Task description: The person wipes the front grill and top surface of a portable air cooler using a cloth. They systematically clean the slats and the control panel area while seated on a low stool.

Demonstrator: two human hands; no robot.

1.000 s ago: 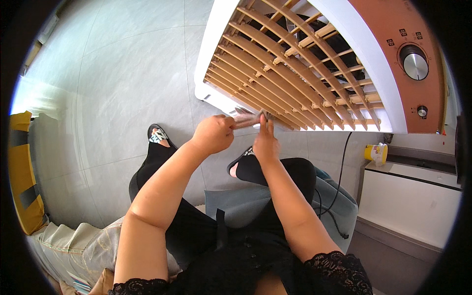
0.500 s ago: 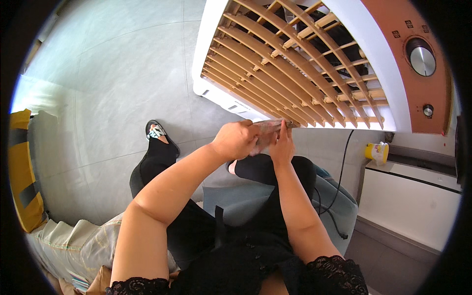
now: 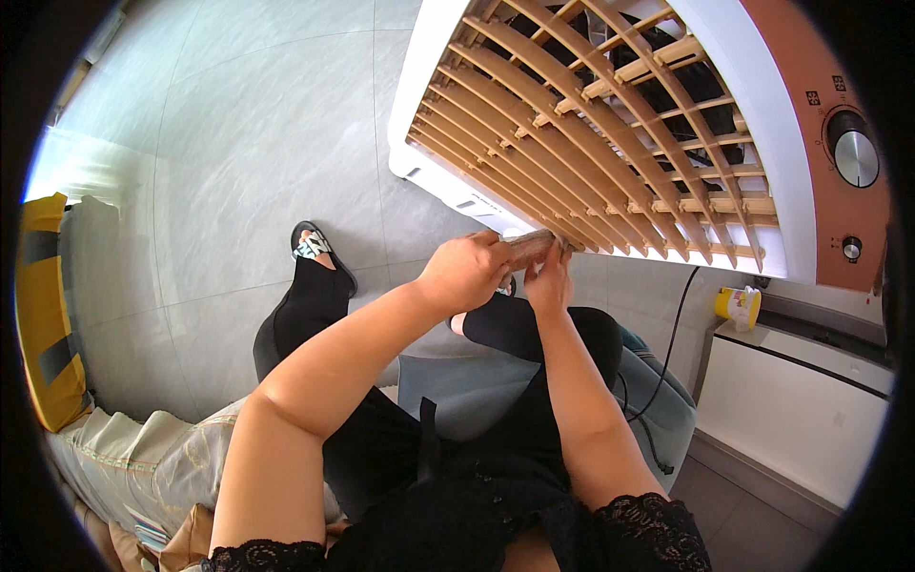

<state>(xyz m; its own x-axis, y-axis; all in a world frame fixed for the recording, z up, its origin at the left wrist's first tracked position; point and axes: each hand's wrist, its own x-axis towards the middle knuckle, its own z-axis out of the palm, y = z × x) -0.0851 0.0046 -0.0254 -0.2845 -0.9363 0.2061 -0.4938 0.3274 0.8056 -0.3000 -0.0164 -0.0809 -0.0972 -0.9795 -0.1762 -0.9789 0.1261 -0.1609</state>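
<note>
A thin greyish-pink cloth [image 3: 527,248] is stretched between my two hands at the lower left corner of a tan slatted grille [image 3: 591,153]. My left hand [image 3: 465,273] is closed in a fist round the cloth's left end. With fingers pinched together, my right hand [image 3: 549,280] grips its right end, close to the grille's lower edge. Whether the cloth touches a slat, I cannot tell. The grille belongs to a white appliance [image 3: 791,143] with a copper-coloured panel and a large silver knob [image 3: 855,158].
A black cable [image 3: 675,334] hangs from the appliance past a blue-grey chair seat [image 3: 658,386]. To the right, a yellow tub [image 3: 739,307] stands on a white cabinet [image 3: 782,410]. A yellow-and-grey padded object [image 3: 48,315] and pale fabric [image 3: 143,462] lie at left.
The cloth has gone from loose and hanging to a narrower, tauter strip between my hands. The whole view has shifted slightly, with the appliance appearing further right and lower.
</note>
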